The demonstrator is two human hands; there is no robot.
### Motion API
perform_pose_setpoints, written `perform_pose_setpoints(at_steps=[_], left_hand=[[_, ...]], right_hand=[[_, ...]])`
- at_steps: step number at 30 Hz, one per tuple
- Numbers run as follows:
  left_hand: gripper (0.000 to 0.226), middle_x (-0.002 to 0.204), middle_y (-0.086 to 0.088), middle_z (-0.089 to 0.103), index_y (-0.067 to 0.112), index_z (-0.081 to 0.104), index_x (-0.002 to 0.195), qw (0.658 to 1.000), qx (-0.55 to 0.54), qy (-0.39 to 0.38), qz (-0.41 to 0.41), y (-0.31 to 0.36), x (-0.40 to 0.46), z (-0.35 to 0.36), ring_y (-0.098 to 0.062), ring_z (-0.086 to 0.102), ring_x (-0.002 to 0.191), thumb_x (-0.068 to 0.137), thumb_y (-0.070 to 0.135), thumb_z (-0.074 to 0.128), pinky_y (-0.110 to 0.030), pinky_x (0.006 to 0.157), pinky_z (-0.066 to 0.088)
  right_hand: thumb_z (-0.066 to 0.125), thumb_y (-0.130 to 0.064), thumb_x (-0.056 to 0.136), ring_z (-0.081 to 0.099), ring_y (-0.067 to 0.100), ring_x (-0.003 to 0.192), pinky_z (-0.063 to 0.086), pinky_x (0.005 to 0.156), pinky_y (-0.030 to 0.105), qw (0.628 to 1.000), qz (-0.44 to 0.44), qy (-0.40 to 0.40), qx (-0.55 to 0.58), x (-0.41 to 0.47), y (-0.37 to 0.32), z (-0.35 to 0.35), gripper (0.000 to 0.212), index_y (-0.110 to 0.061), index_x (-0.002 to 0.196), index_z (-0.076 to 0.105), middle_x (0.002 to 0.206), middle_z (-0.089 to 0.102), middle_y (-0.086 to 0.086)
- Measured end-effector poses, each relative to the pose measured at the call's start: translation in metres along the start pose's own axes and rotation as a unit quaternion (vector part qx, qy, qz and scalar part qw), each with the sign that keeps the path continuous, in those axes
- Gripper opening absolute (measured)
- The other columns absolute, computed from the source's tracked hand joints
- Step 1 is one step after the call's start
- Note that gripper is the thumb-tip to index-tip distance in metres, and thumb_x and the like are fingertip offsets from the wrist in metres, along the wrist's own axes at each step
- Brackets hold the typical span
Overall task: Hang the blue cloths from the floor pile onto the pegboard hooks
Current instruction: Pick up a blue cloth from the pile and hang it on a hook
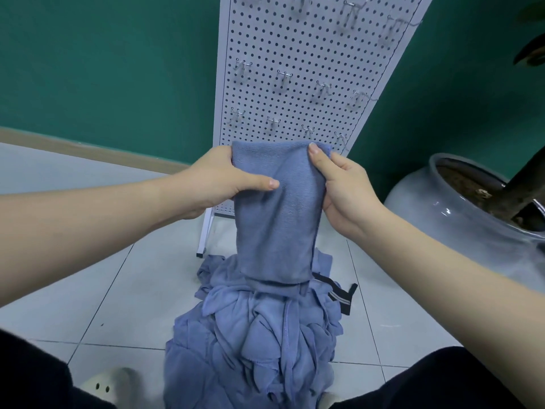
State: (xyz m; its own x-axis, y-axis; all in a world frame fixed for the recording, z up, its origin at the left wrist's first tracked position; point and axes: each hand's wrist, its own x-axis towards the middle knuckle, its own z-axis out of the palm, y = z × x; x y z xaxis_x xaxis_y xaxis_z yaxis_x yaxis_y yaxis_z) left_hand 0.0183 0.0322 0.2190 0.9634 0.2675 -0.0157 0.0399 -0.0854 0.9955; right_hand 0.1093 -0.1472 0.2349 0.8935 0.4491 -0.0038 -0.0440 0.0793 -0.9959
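Pale tiled floor (124, 278) bears cloth pile (253, 335), pegboard stand (203, 240), grey planter (460, 219), perhaps a shoe (106, 385).

Bare forearms — black trousers (436, 382) — pale perforated clog (107, 385).

Soft, even indoor light fills the scene, with only faint shadows on the pale floor tiles (124, 290) and a small bright glint on the glazed pot (442, 211) at 3 o'clock. Wide-angle distortion bends the pegboard (295, 69) outward toward 12 o'clock. The hooks (351, 13) near the top edge look smeared, and the light shoe (106, 385) at 7 o'clock is blurred.
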Motion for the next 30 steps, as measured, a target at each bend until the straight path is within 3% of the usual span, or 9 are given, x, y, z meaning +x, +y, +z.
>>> perform_pose_setpoints(at_steps=[3, 8, 12, 14, 16, 19, 22, 27, 30], left_hand=[[0.035, 0.096, 0.009, 0.080, 0.016, 0.076, 0.106, 0.999, -0.014, 0.039, 0.014, 0.002, 0.004, 0.002, -0.004, 0.076, 0.088, 0.074, 0.008, 0.089, -0.016, 0.068, 0.056], [0.033, 0.094, 0.007, 0.080, 0.015, 0.078, 0.101, 0.997, -0.006, 0.076, 0.028, 0.001, 0.008, 0.006, -0.007, 0.076, 0.089, 0.072, 0.009, 0.091, -0.022, 0.075, 0.058], [0.031, 0.094, 0.006, 0.080, 0.016, 0.079, 0.099, 0.987, -0.006, 0.156, 0.043, -0.004, 0.013, 0.006, -0.009, 0.076, 0.091, 0.071, 0.012, 0.091, -0.034, 0.087, 0.061], [0.033, 0.093, 0.006, 0.080, 0.017, 0.080, 0.097, 0.981, -0.012, 0.191, 0.044, -0.006, 0.015, 0.005, -0.011, 0.076, 0.092, 0.067, 0.019, 0.093, -0.040, 0.090, 0.061], [0.033, 0.094, 0.004, 0.080, 0.016, 0.080, 0.098, 0.976, -0.030, 0.208, 0.053, -0.005, 0.015, 0.006, -0.013, 0.076, 0.093, 0.067, 0.022, 0.092, -0.043, 0.091, 0.061], [0.025, 0.095, 0.001, 0.079, 0.014, 0.076, 0.098, 0.974, -0.040, 0.211, 0.076, -0.001, 0.011, 0.013, -0.013, 0.076, 0.092, 0.077, 0.020, 0.087, -0.041, 0.089, 0.061], [0.026, 0.087, 0.001, 0.075, 0.010, 0.068, 0.093, 0.971, -0.013, 0.220, 0.095, 0.004, 0.004, 0.021, -0.014, 0.072, 0.083, 0.081, 0.027, 0.084, -0.046, 0.085, 0.061], [0.039, 0.088, -0.016, 0.068, 0.008, 0.060, 0.090, 0.971, -0.023, 0.164, 0.173, 0.015, -0.012, 0.028, -0.040, 0.067, 0.092, 0.080, 0.045, 0.068, -0.061, 0.082, 0.059], [0.015, 0.094, -0.001, 0.071, 0.017, 0.065, 0.097, 0.970, -0.028, 0.099, 0.219, 0.020, -0.021, 0.030, -0.025, 0.069, 0.092, 0.087, 0.022, 0.055, -0.057, 0.078, 0.061]], right_hand=[[0.066, -0.023, 0.101, 0.069, 0.037, 0.115, 0.056, 0.101, 0.051, 1.000, 0.006, 0.007, 0.007, 0.000, 0.000, 0.005, 0.037, 0.010, 0.118, 0.068, 0.117, 0.074, 0.022], [0.070, -0.028, 0.099, 0.065, 0.043, 0.119, 0.052, 0.103, 0.061, 1.000, -0.002, 0.013, 0.001, -0.003, 0.000, 0.014, 0.049, 0.016, 0.118, 0.060, 0.122, 0.067, 0.032], [0.068, -0.031, 0.099, 0.063, 0.030, 0.095, 0.047, 0.105, 0.066, 1.000, -0.025, 0.005, -0.018, -0.007, 0.003, 0.023, 0.051, 0.016, 0.114, 0.058, 0.123, 0.060, 0.038], [0.065, -0.027, 0.102, 0.067, 0.026, 0.096, 0.050, 0.103, 0.058, 0.999, -0.032, 0.003, -0.023, -0.008, 0.006, 0.026, 0.029, 0.000, 0.098, 0.073, 0.109, 0.074, 0.025], [0.064, -0.028, 0.102, 0.066, 0.022, 0.094, 0.051, 0.103, 0.057, 0.999, -0.034, 0.002, -0.028, -0.012, 0.008, 0.030, 0.031, -0.022, 0.074, 0.075, 0.092, 0.074, 0.008], [0.064, -0.029, 0.102, 0.062, 0.022, 0.091, 0.049, 0.102, 0.061, 0.998, -0.052, 0.002, -0.018, -0.016, 0.010, 0.035, 0.039, -0.026, 0.064, 0.071, 0.081, 0.068, 0.003], [0.063, -0.025, 0.103, 0.064, 0.016, 0.082, 0.056, 0.089, 0.050, 0.997, -0.072, 0.004, -0.014, -0.021, 0.005, 0.040, 0.043, -0.024, 0.061, 0.070, 0.073, 0.068, -0.002], [0.065, -0.025, 0.102, 0.055, 0.020, 0.078, 0.049, 0.077, 0.044, 0.994, -0.103, 0.035, -0.002, -0.024, 0.002, 0.041, 0.035, -0.020, 0.067, 0.068, 0.074, 0.063, 0.007], [0.065, -0.026, 0.102, 0.053, 0.018, 0.075, 0.046, 0.073, 0.039, 0.993, -0.111, 0.045, -0.004, -0.025, -0.001, 0.040, 0.035, -0.021, 0.068, 0.070, 0.072, 0.062, 0.002]])
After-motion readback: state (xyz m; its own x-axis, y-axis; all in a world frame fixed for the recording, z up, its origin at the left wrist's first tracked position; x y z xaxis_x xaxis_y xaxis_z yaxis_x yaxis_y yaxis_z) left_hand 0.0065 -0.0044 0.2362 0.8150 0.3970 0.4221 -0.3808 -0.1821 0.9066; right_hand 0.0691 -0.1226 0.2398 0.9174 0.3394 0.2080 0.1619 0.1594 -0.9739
